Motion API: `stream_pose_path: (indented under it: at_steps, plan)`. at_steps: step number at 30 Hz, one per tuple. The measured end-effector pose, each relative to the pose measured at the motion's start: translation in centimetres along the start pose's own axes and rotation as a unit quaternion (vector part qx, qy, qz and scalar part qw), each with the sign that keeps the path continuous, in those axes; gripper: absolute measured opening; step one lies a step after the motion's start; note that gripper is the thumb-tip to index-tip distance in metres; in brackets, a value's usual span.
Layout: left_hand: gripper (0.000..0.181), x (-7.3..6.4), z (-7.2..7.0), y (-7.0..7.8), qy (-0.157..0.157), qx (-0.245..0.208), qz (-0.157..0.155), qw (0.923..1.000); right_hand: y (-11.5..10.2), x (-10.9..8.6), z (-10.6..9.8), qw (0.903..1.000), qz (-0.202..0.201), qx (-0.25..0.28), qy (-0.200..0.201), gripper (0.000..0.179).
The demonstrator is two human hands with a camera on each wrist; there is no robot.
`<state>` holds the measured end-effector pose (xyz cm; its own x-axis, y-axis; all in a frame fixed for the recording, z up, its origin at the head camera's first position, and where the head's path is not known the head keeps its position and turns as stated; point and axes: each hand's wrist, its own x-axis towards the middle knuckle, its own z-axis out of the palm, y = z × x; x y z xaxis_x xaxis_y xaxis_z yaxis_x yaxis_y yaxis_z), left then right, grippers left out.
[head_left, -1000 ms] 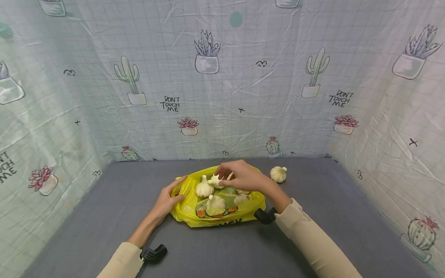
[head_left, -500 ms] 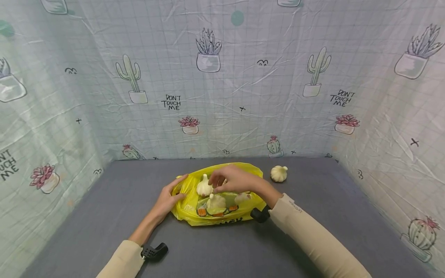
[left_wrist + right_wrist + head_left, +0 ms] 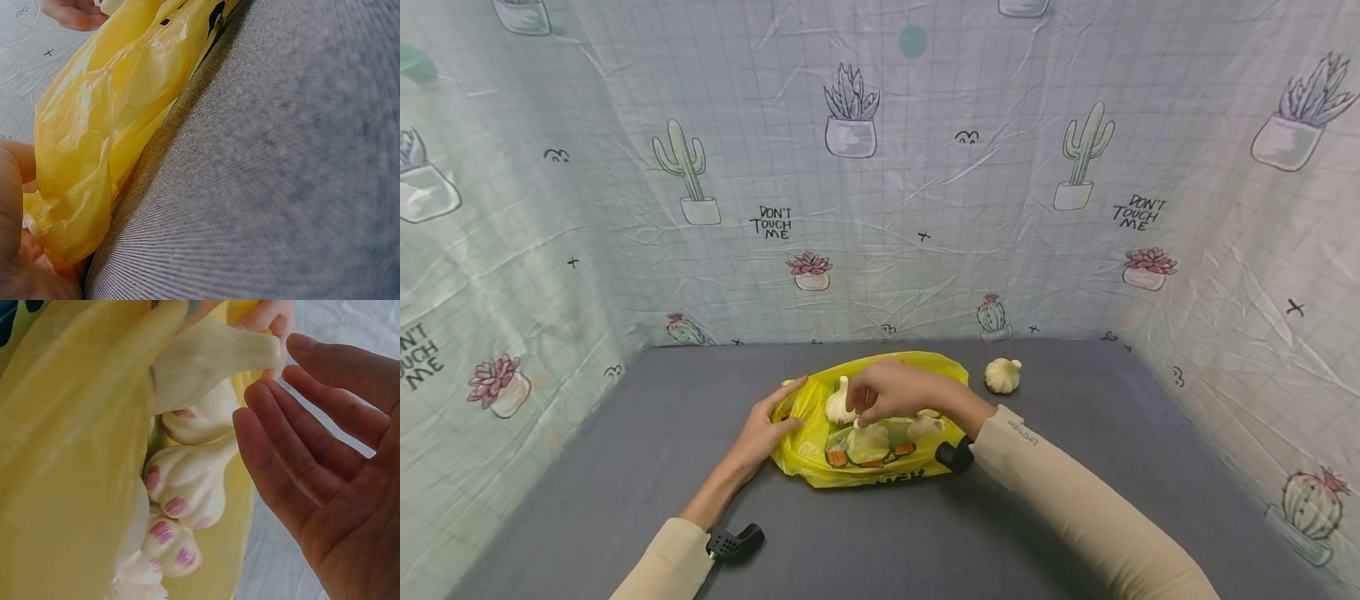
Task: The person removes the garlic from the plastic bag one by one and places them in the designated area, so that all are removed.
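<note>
A yellow plastic bag [image 3: 797,467] with a see-through patch lies on its side, several garlic bulbs inside. My left hand [image 3: 762,433] holds its left end, thumb on the near side; in the left wrist view crumpled plastic sits between thumb and fingers. My right hand [image 3: 895,389] hovers over the bag's opening, fingers loosely bent. In the right wrist view its fingertips are right by the stem of one garlic bulb [image 3: 215,359], nothing gripped. Pink-marked garlic bulbs [image 3: 184,487] lie below. One garlic bulb [image 3: 837,407] shows left of the right hand, which hides others.
A loose garlic bulb [image 3: 1003,376] rests on the grey tabletop [image 3: 865,542], right of the bag. A cactus-printed curtain [image 3: 917,192] stands behind and along both sides. Black wrist devices [image 3: 735,543] are strapped at both cuffs.
My right hand has shifted left over the bag and now covers the garlic bulb that showed beneath its fingers a second ago. The left hand stays on the bag's left end.
</note>
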<state>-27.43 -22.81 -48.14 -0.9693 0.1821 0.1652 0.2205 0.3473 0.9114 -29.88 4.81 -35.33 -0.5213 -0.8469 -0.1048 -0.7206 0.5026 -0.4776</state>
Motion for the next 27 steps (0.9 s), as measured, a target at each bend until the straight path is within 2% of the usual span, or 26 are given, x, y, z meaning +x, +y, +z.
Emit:
stream_pose_path:
  at_steps: [5, 11, 27]
  plan:
    - [0.069, 0.0, 0.1, 0.1, -0.002, -0.009, -0.006, 0.9999, -0.2, 0.1, -0.1, 0.9997, 0.011, 0.003, -0.02, 0.022]
    - [0.07, 0.1, 0.1, -0.1, -0.003, -0.018, -0.002, 0.9998, -0.1, 0.4, -0.1, 0.9996, 0.016, -0.005, -0.021, 0.021]
    - [0.07, 0.0, 0.2, 0.1, 0.005, -0.016, -0.007, 0.9998, -0.6, 1.0, 0.3, 0.9989, 0.003, -0.023, -0.041, 0.018]
